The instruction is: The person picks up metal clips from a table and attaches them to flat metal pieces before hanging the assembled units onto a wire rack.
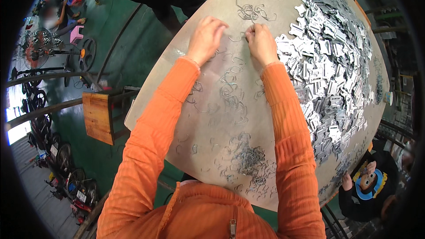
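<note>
My right hand (262,43) is over the far part of the table, its thumb and index finger pinched on a thin bent wire hook, partly hidden by the fingertips. To its left, my left hand (206,40) is held slightly above the tabletop with fingers loosely apart and a little blurred; nothing shows in them. Between the hands lies a curved wire hook (235,39). A small cluster of wire hooks (253,11) sits just beyond my right fingertips. More loose wire hooks (230,89) run in a line between my forearms.
A large heap of flat silver metal buckle plates (327,66) covers the right side of the table (177,68). Near my body is a tangled pile of small wire pieces (249,158). A co-worker's hand (347,181) rests at the lower right edge. A wooden stool (98,117) stands left.
</note>
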`<action>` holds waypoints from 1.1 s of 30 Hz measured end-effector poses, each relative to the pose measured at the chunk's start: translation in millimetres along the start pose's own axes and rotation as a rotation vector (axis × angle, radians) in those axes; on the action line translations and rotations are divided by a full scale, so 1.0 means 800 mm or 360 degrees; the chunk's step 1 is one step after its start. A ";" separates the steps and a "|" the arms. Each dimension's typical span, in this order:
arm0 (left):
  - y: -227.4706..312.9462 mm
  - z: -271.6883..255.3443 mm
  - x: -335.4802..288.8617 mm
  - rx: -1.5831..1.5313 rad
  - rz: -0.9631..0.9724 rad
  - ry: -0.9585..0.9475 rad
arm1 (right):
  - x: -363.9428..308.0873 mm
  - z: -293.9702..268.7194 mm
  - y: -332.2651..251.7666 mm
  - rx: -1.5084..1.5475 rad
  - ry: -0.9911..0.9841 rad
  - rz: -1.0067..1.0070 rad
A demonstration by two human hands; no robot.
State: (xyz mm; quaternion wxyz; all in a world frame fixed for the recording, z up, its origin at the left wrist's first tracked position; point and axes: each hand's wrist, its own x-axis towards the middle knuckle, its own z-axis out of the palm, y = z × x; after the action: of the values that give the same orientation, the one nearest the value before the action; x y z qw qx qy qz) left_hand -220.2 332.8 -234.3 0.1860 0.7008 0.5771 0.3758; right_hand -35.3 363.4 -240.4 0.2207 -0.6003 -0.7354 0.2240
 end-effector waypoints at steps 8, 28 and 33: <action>-0.022 -0.052 -0.074 0.0191 -0.0081 -0.0111 | -0.040 -0.005 -0.013 -0.0125 -0.0286 0.0058; -0.011 -0.124 -0.263 -0.0554 -0.0763 0.0649 | -0.051 0.015 -0.066 -0.0103 -0.0828 -0.0206; -0.020 -0.110 -0.292 -0.0472 -0.0670 0.0744 | -0.040 0.025 -0.086 0.0060 -0.0738 -0.0374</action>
State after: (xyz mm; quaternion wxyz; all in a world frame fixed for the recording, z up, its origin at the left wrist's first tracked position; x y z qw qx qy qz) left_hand -308.3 100.2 -261.3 0.2220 0.4267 0.6752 0.5593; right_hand -95.1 318.3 -217.7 0.0819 -0.4390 -0.8267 0.3422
